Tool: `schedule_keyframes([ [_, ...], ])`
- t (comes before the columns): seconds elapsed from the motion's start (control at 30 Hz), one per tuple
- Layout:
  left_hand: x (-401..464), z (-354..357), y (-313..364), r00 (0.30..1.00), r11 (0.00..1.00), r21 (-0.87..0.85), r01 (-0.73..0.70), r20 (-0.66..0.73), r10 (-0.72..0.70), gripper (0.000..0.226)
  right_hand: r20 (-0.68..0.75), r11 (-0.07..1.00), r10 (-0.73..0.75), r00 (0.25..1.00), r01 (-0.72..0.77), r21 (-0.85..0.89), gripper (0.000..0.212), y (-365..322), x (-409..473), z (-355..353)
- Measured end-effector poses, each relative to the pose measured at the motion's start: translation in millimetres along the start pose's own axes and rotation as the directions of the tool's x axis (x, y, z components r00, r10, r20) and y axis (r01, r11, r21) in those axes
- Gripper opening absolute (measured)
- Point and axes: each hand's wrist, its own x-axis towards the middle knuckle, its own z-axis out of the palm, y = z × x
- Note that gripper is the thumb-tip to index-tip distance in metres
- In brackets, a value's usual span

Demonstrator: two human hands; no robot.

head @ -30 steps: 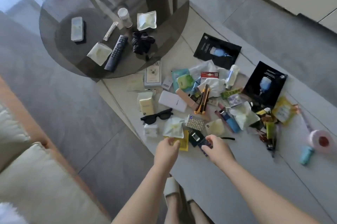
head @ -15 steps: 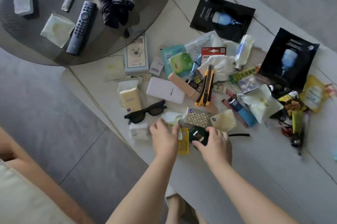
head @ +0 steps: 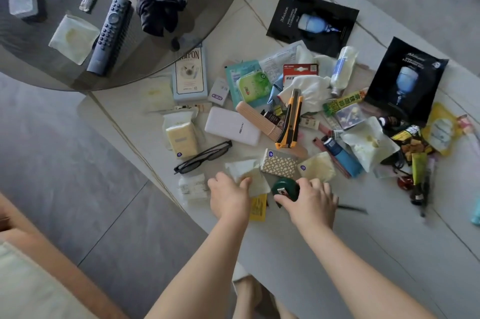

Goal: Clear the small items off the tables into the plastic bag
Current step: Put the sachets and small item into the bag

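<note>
Green tape measure (head: 285, 187) — R hand (head: 310, 200) grips it, L hand (head: 228, 196) on white packet (head: 249, 176).

round table (head: 207, 20): smoked glass, glossy | face-mask sachets (head: 311, 17): glossy foil

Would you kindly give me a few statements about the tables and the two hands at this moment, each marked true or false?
1. The right hand grips a dark green round item. True.
2. The remote control lies on the white table. False: it lies on the round glass table.
3. The orange utility knife lies in the pile on the white table. True.
4. The left hand holds the black glasses. False: the glasses lie on the table apart from it; its fingers rest at a pale packet.
5. A plastic bag hangs from the left wrist. False: no bag is in view.
</note>
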Motion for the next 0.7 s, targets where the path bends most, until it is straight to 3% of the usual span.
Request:
schedule_keyframes([
  [0.07,-3.0,-4.9,-7.2,1.0,0.999,-0.034,0.001,0.016,-0.001,0.037,0.017,0.999,-0.007,1.0,0.007,0.043,0.055,7.2,-1.8,-8.5],
  [0.3,-32.1,-13.1,-49.9,0.994,0.993,-0.102,0.056,0.101,-0.046,0.041,0.235,0.897,-0.02,0.972,-0.086,0.434,0.037,24.0,-22.0,-24.2],
  [0.43,-32.1,-3.1,-65.4,0.992,0.983,-0.17,0.069,0.113,-0.05,0.037,0.229,0.881,-0.063,0.971,-0.054,0.469,0.038,23.1,-29.5,-13.5],
  [0.7,-14.4,17.0,-50.6,0.994,0.889,-0.447,0.104,0.085,-0.073,0.066,0.205,0.812,-0.017,0.979,-0.106,0.574,0.042,25.9,-30.4,10.1],
])
